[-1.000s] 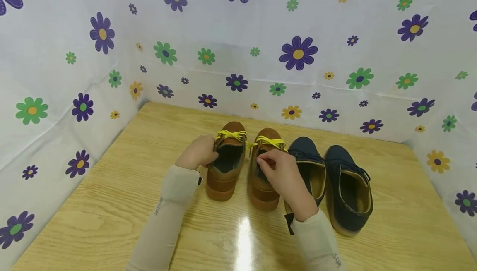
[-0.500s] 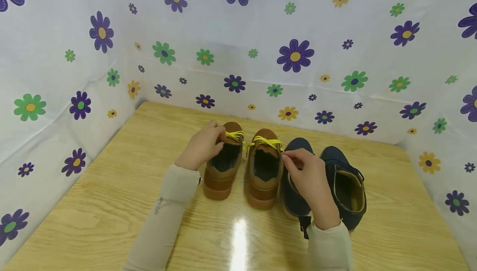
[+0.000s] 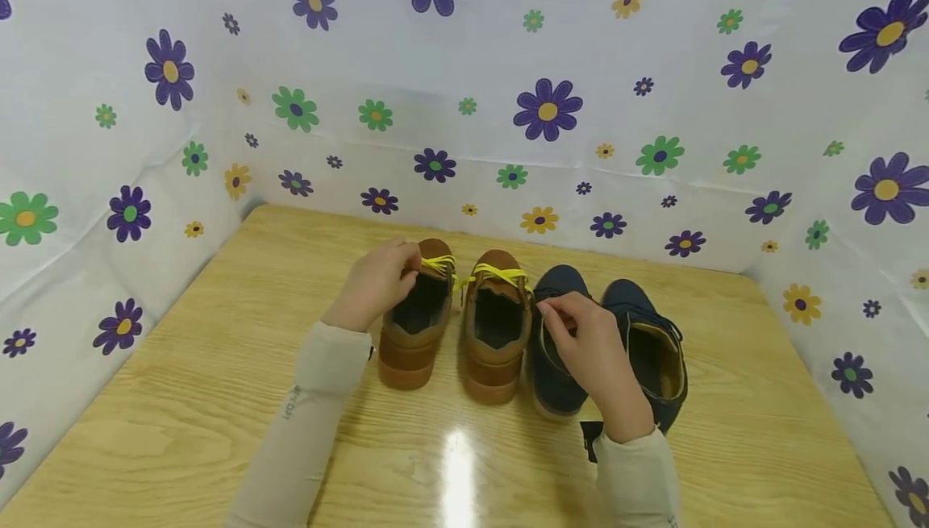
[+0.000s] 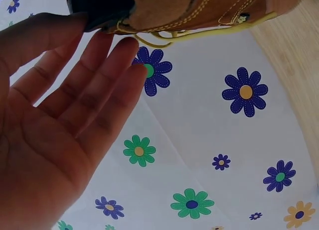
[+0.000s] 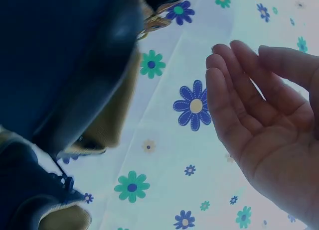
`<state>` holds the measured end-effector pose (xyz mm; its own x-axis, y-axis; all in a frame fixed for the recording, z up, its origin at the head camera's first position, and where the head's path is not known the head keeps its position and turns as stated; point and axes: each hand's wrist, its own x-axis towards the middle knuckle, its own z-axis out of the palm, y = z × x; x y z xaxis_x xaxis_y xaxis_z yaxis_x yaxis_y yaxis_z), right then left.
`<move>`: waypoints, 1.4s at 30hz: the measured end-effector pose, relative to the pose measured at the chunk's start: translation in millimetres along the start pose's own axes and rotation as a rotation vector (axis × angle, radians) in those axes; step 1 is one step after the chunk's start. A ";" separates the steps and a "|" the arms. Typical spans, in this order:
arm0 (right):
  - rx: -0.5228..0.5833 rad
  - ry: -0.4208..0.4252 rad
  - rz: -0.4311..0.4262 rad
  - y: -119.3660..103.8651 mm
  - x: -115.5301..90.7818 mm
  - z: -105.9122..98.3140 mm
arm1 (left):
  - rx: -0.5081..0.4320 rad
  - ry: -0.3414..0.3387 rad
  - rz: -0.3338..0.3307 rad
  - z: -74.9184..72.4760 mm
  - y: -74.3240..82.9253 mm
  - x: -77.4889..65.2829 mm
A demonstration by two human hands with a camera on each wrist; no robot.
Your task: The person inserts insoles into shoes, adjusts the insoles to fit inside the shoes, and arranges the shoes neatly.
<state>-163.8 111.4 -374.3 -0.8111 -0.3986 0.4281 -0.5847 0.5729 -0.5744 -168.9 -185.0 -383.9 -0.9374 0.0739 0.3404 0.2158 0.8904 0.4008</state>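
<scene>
Two brown shoes stand side by side, toes pointing away: the left brown shoe [image 3: 406, 359] and the right brown shoe [image 3: 493, 371]. Yellow laces [image 3: 498, 273] cross over their tongues. My left hand [image 3: 368, 286] is at the left side of the left shoe, thumb and index fingertips right by its lace. In the left wrist view, the fingers of that hand [image 4: 65, 120] are loosely bent at the edge of the shoe opening. My right hand [image 3: 598, 351] hovers over the left navy shoe [image 3: 560, 276], near the right brown shoe. The right wrist view shows nothing between its relaxed fingers.
A second navy shoe [image 3: 626, 294] stands at the right end of the row, dark-laced with a tan lining. All the shoes are on a light wooden tabletop [image 3: 290, 423]. White flower-print cloth [image 3: 479, 60] walls in the back and both sides.
My left hand has moved forward from beside the left brown shoe's opening to its laces. My right hand has gone right, from over the right brown shoe to over the left navy shoe.
</scene>
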 end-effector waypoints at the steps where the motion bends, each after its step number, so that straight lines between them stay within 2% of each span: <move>1: -0.010 -0.010 -0.006 0.9 0.1 0.5 | -0.001 -0.001 0.005 -0.5 -0.8 0.0; 7: -0.036 -0.046 -0.001 5.6 3.2 3.4 | 0.006 -0.010 0.017 -6.3 -8.6 -4.5; 16: -0.040 -0.031 -0.019 6.4 10.2 1.3 | 0.012 -0.025 -0.030 -10.4 -20.4 -7.0; 23: -0.056 -0.032 0.012 7.2 8.0 0.9 | 0.012 -0.030 -0.015 -11.0 -20.2 -8.1; 31: -0.071 -0.014 -0.012 9.6 11.7 0.8 | 0.029 -0.004 0.022 -14.2 -20.5 -8.5; 37: -0.076 -0.013 -0.002 11.5 11.8 2.8 | 0.024 -0.005 0.021 -15.2 -19.4 -13.0; 42: -0.067 -0.023 0.021 10.8 9.4 7.1 | 0.027 0.046 0.025 -15.0 -13.8 -19.5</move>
